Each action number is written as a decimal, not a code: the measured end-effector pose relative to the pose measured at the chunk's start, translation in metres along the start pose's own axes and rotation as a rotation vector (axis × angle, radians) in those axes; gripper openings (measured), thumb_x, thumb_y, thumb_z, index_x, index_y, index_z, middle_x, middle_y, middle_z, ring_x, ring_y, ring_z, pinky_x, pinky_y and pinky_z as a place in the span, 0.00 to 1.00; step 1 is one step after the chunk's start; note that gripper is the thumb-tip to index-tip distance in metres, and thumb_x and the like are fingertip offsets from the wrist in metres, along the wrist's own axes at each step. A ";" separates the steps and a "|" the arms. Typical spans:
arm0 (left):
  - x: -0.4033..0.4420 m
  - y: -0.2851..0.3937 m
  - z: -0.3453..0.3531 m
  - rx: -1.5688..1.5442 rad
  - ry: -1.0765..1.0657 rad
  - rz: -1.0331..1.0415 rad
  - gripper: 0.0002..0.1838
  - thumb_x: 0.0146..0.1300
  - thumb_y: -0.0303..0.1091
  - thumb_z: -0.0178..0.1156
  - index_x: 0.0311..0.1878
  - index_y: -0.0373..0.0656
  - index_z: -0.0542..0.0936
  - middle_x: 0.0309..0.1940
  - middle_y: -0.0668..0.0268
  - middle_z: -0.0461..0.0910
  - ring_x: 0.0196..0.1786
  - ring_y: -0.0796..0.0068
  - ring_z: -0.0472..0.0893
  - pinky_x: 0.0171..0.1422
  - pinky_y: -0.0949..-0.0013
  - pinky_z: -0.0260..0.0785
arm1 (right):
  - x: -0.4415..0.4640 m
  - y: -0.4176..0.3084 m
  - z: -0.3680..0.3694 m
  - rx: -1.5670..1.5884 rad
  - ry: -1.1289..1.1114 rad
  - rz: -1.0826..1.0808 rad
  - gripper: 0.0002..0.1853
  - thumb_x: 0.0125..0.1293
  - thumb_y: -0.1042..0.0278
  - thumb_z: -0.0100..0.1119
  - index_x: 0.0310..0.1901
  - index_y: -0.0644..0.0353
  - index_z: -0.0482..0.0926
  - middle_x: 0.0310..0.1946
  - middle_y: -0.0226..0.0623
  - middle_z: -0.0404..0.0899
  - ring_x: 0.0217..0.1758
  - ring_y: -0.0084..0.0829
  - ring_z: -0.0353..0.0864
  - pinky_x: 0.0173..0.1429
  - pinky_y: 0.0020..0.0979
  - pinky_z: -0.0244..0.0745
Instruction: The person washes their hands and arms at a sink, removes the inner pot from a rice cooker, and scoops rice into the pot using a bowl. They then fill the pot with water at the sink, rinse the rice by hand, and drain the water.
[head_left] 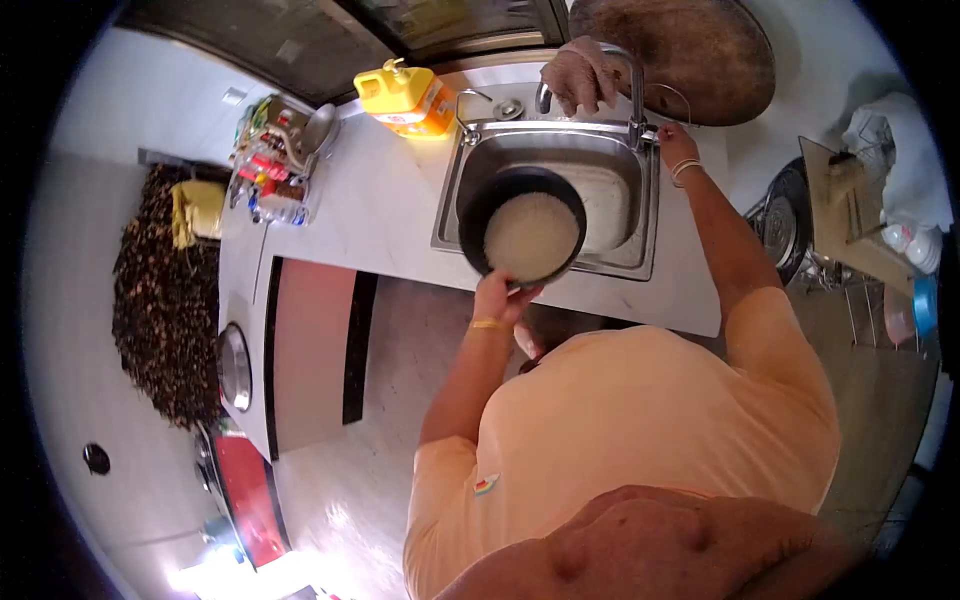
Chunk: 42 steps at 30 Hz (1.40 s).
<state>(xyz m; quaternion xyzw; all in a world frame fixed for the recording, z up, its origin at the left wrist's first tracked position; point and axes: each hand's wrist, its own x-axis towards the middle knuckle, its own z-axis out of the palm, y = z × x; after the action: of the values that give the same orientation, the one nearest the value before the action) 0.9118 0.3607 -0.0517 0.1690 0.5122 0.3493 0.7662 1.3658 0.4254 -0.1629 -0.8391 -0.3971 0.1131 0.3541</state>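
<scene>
My left hand point(502, 292) grips the near rim of a dark round pot point(471, 222), which is held over the left part of the steel sink point(612, 262). Pale rice point(532, 236) covers the pot's bottom. My right hand point(678, 146) is at the lever of the tap point(637, 100), right of the basin, its fingers closed around it and partly hidden. A brownish cloth point(582, 76) hangs over the tap's spout. No water stream shows from the tap.
A yellow jug with a pump point(407, 98) stands behind the sink on the white counter point(370, 200). Further left is a rack of bottles and packets point(275, 165). A large round wooden board point(690, 55) leans on the back wall. Cardboard point(845, 205) and a dark pan point(782, 222) are at right.
</scene>
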 end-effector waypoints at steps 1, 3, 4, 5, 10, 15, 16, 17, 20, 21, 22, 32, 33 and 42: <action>0.020 0.011 0.012 0.048 0.016 -0.033 0.16 0.55 0.22 0.49 0.48 0.28 0.71 0.46 0.48 0.73 0.49 0.52 0.76 0.53 0.43 0.75 | 0.001 0.005 0.003 -0.015 0.063 -0.029 0.13 0.68 0.58 0.52 0.47 0.56 0.76 0.38 0.43 0.83 0.44 0.44 0.81 0.51 0.39 0.75; 0.062 0.035 0.024 0.074 -0.079 -0.099 0.14 0.54 0.21 0.49 0.46 0.28 0.70 0.39 0.50 0.72 0.43 0.54 0.75 0.51 0.42 0.77 | 0.002 0.015 0.008 -0.029 0.141 -0.027 0.11 0.67 0.60 0.53 0.44 0.57 0.76 0.35 0.41 0.82 0.40 0.40 0.81 0.47 0.37 0.75; 0.083 0.043 0.027 0.101 -0.104 -0.116 0.14 0.54 0.21 0.49 0.46 0.28 0.70 0.39 0.50 0.72 0.43 0.54 0.75 0.51 0.42 0.77 | 0.003 0.021 0.010 -0.032 0.163 -0.002 0.10 0.67 0.61 0.53 0.43 0.57 0.76 0.34 0.40 0.81 0.38 0.38 0.80 0.45 0.36 0.75; 0.098 0.051 0.031 0.126 -0.087 -0.142 0.14 0.54 0.20 0.49 0.46 0.28 0.70 0.38 0.50 0.71 0.43 0.53 0.75 0.51 0.41 0.77 | 0.004 0.031 0.014 -0.036 0.176 0.032 0.10 0.66 0.62 0.54 0.42 0.57 0.76 0.32 0.39 0.81 0.36 0.36 0.80 0.43 0.36 0.75; 0.135 0.089 0.049 0.200 -0.211 -0.234 0.14 0.56 0.21 0.48 0.47 0.26 0.68 0.41 0.47 0.71 0.43 0.50 0.76 0.53 0.40 0.76 | 0.043 0.118 0.049 0.257 0.259 0.292 0.08 0.64 0.65 0.56 0.38 0.60 0.77 0.26 0.35 0.78 0.25 0.27 0.76 0.33 0.31 0.74; 0.133 0.114 0.050 0.299 -0.251 -0.297 0.14 0.56 0.20 0.49 0.46 0.23 0.67 0.44 0.44 0.71 0.46 0.46 0.76 0.52 0.42 0.78 | -0.013 0.015 0.012 -0.048 0.335 0.376 0.17 0.61 0.59 0.60 0.44 0.66 0.79 0.35 0.47 0.83 0.40 0.44 0.83 0.47 0.39 0.77; 0.138 0.111 0.046 0.262 -0.238 -0.305 0.15 0.56 0.20 0.48 0.46 0.23 0.67 0.44 0.44 0.71 0.46 0.46 0.76 0.52 0.41 0.78 | -0.022 0.001 0.007 -0.054 0.352 0.399 0.20 0.61 0.59 0.60 0.48 0.67 0.76 0.41 0.49 0.81 0.46 0.46 0.81 0.52 0.40 0.76; 0.142 0.108 0.045 0.220 -0.228 -0.304 0.15 0.55 0.20 0.48 0.46 0.23 0.67 0.44 0.43 0.71 0.46 0.45 0.77 0.51 0.41 0.78 | -0.026 -0.010 0.003 -0.057 0.373 0.411 0.23 0.62 0.59 0.59 0.52 0.69 0.73 0.46 0.51 0.79 0.51 0.48 0.79 0.57 0.40 0.75; 0.142 0.101 0.041 0.199 -0.229 -0.283 0.16 0.54 0.20 0.48 0.47 0.23 0.67 0.44 0.43 0.71 0.46 0.46 0.77 0.52 0.40 0.78 | -0.031 -0.023 0.002 -0.103 0.457 0.300 0.23 0.60 0.61 0.60 0.51 0.69 0.74 0.49 0.51 0.78 0.52 0.49 0.78 0.59 0.42 0.73; 0.143 0.096 0.038 0.208 -0.212 -0.269 0.18 0.54 0.20 0.47 0.49 0.23 0.66 0.45 0.43 0.70 0.46 0.45 0.76 0.52 0.39 0.77 | -0.035 -0.033 0.001 -0.100 0.446 0.292 0.23 0.60 0.61 0.60 0.51 0.69 0.74 0.49 0.51 0.78 0.52 0.49 0.78 0.59 0.42 0.73; 0.144 0.092 0.035 0.204 -0.203 -0.262 0.18 0.54 0.20 0.47 0.49 0.23 0.66 0.45 0.43 0.70 0.46 0.45 0.76 0.52 0.39 0.77 | -0.038 -0.042 -0.002 -0.084 0.391 0.289 0.22 0.60 0.62 0.58 0.52 0.68 0.74 0.49 0.50 0.77 0.53 0.49 0.77 0.59 0.43 0.72; 0.122 0.067 0.036 0.026 -0.174 -0.233 0.23 0.54 0.21 0.47 0.56 0.26 0.63 0.54 0.41 0.67 0.55 0.39 0.72 0.57 0.35 0.72 | -0.038 -0.064 -0.015 -0.464 -0.132 -0.039 0.20 0.57 0.59 0.61 0.47 0.64 0.77 0.46 0.51 0.79 0.53 0.50 0.74 0.60 0.43 0.69; 0.117 0.066 0.038 0.029 -0.160 -0.211 0.24 0.54 0.21 0.47 0.56 0.27 0.63 0.55 0.41 0.67 0.57 0.38 0.71 0.58 0.35 0.71 | -0.036 -0.063 -0.014 -0.443 -0.198 -0.019 0.20 0.58 0.58 0.60 0.47 0.64 0.77 0.47 0.50 0.78 0.54 0.50 0.74 0.61 0.43 0.68; 0.124 0.049 0.039 -0.031 -0.175 -0.264 0.26 0.54 0.22 0.45 0.60 0.27 0.63 0.57 0.40 0.66 0.58 0.40 0.71 0.58 0.35 0.72 | -0.029 -0.063 0.000 -0.456 -0.208 0.066 0.28 0.59 0.49 0.56 0.53 0.64 0.76 0.57 0.47 0.73 0.62 0.48 0.66 0.69 0.48 0.50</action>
<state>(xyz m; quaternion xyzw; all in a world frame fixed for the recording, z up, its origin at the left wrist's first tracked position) 0.9581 0.4864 -0.0882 0.1180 0.4559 0.2374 0.8496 1.3092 0.4311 -0.1228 -0.8936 -0.4191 0.1179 0.1089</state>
